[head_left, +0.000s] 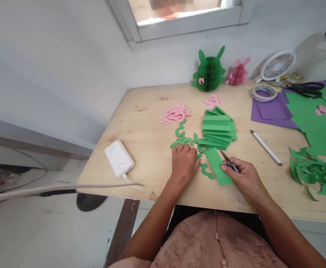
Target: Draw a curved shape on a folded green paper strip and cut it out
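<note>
My right hand [242,175] is closed round a pair of small scissors [230,161] and pinches a green paper strip [218,167] against them. My left hand [184,163] rests palm down on the table, its fingers bent and touching the edge of some curved green paper cutouts [183,140]. What lies under its fingers is hidden. Just beyond the strip sits a fanned stack of folded green paper [218,128]. Pink curved cutouts [176,113] lie in a pile behind my left hand.
On the wooden table [140,130] are a white power bank [119,158] at left, a white pen [266,147], green scraps [316,169], purple paper [274,109], tape [264,93] and black scissors [306,89] at right. Paper figures [209,74] and a fan [277,66] stand behind.
</note>
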`<state>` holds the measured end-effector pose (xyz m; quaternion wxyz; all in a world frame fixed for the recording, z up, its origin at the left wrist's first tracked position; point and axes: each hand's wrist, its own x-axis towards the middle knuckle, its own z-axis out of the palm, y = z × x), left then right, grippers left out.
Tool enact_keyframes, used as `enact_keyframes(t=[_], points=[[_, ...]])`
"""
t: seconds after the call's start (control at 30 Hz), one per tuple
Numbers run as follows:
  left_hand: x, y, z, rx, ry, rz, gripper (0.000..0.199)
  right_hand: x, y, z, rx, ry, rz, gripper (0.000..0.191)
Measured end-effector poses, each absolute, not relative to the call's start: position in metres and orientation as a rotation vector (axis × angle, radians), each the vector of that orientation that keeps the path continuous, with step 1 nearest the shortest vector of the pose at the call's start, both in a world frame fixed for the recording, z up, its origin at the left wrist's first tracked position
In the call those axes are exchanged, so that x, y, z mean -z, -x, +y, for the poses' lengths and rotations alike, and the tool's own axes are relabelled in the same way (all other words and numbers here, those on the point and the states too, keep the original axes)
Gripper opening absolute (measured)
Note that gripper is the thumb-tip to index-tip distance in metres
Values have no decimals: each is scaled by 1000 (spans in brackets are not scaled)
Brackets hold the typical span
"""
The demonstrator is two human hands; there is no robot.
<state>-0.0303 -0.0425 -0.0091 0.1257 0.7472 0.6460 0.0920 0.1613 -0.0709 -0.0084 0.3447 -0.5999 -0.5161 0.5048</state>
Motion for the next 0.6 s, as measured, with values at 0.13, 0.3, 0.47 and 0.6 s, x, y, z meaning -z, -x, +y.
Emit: enact_keyframes(t=[0.13, 0.3, 0.47, 0.6], points=[[8, 27, -38, -239, -2159, 1879, 5, 9, -161, -71, -1288, 1573, -1368, 35], [8, 25, -36, -257, -2125, 1853, 5, 12, -161, -71, -1309, 1534, -1329, 31], [8, 26, -35, -301, -2070, 1836, 9, 15, -162, -72, -1337, 1503, -1308, 27], [6, 27, -36, -370, -2018, 1813, 13, 14, -161, -73, -1365, 1468, -1303, 23]])
